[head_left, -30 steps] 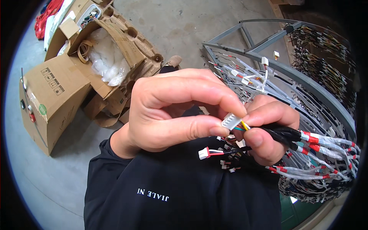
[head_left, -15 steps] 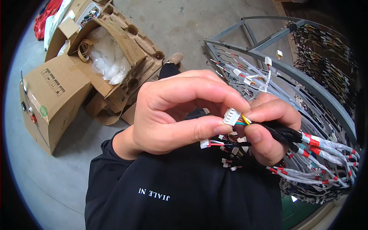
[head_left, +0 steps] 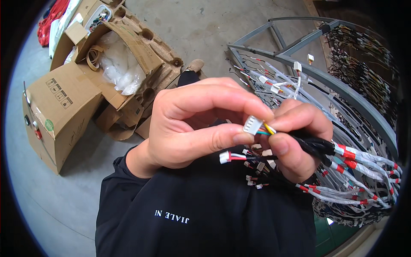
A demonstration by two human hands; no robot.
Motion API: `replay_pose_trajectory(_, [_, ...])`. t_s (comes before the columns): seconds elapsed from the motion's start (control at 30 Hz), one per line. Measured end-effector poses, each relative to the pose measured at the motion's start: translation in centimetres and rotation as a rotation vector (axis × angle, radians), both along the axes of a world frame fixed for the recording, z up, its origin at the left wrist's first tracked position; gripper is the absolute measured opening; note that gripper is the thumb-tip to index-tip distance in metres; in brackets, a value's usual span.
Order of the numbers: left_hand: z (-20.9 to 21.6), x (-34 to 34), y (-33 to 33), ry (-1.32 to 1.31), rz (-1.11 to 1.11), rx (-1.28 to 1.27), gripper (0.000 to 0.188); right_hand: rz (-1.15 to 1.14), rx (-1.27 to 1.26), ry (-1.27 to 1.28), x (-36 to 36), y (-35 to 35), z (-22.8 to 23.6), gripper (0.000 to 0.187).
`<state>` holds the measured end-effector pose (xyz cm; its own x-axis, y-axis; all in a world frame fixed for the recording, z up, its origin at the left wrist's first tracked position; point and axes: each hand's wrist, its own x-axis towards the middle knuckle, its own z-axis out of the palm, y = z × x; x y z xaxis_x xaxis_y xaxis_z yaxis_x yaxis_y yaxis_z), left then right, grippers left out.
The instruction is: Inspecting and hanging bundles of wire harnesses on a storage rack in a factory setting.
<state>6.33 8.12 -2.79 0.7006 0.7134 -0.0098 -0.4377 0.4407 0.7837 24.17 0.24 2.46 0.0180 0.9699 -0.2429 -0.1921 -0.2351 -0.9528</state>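
White connector (head_left: 252, 125) shifted up-left, pinched between left fingers (head_left: 256, 105); right fingers (head_left: 296, 121) pinch wires (head_left: 268, 129).

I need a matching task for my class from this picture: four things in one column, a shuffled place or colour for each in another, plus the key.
1. White slotted connector
2. Black-sleeved cables
3. Clear plastic wrapping
4. Metal rack

A. Inside the open cardboard box
B. Grey, toward the upper right
C. Pinched by thumb and forefinger of the left hand
D. Gripped in the right hand

Pairs: 1-C, 2-D, 3-A, 4-B
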Motion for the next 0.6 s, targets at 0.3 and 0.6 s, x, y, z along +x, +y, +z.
replay_pose_trajectory(0.3, [-1.2, 0.1, -1.1, -0.109, 0.104, -0.117, 0.025, -0.197, 0.321, 0.125, -0.2, 0.6, -3.3, 0.058])
replay_pose_trajectory(0.6, [-0.9, 0.3, -1.3, -0.16, 0.165, 0.066, 0.023, -0.188, 0.422, 0.209, -0.2, 0.0, -3.3, 0.047])
